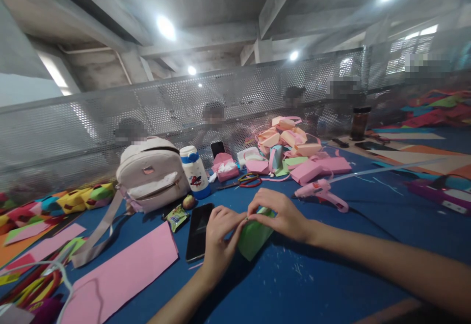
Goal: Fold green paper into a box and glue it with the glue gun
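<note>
A folded piece of green paper [253,239] lies on the blue table [324,275] in front of me. My left hand [218,238] pinches its left edge with closed fingers. From the right, my right hand [280,213] presses down over the top of the paper, fingers curled on it. The two hands touch each other at the fold.
A black phone [198,230] lies just left of my hands, beside a pink paper sheet [125,275]. A pink glue gun [324,192] rests to the right, its cord trailing. Behind are a beige backpack [150,174], a white bottle [195,172], scissors [247,180] and a pile of pink paper boxes [294,154].
</note>
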Action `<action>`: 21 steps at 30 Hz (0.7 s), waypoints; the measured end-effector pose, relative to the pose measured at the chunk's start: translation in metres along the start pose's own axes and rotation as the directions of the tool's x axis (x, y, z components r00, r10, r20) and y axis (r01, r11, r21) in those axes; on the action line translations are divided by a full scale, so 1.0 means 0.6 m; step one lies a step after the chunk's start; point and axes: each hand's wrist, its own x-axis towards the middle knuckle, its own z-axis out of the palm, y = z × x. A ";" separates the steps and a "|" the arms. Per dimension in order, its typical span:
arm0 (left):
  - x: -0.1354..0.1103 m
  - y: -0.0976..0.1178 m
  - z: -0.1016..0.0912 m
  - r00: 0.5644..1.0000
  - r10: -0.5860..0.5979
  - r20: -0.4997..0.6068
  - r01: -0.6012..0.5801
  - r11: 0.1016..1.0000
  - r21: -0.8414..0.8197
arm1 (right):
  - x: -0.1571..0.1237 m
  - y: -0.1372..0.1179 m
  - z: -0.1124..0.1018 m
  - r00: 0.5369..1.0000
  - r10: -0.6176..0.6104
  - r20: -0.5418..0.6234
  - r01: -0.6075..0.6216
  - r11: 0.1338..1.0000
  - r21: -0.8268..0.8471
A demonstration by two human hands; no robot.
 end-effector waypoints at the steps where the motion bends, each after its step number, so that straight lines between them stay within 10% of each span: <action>1: -0.001 -0.002 0.001 1.000 0.005 -0.012 -0.005 1.000 -0.012 | 0.000 0.000 0.000 1.000 -0.012 0.001 0.012 1.000 -0.002; 21: -0.002 -0.009 0.006 0.902 -0.368 -0.226 0.338 0.927 -0.164 | 0.002 0.016 -0.004 0.999 0.022 -0.050 -0.023 0.999 -0.022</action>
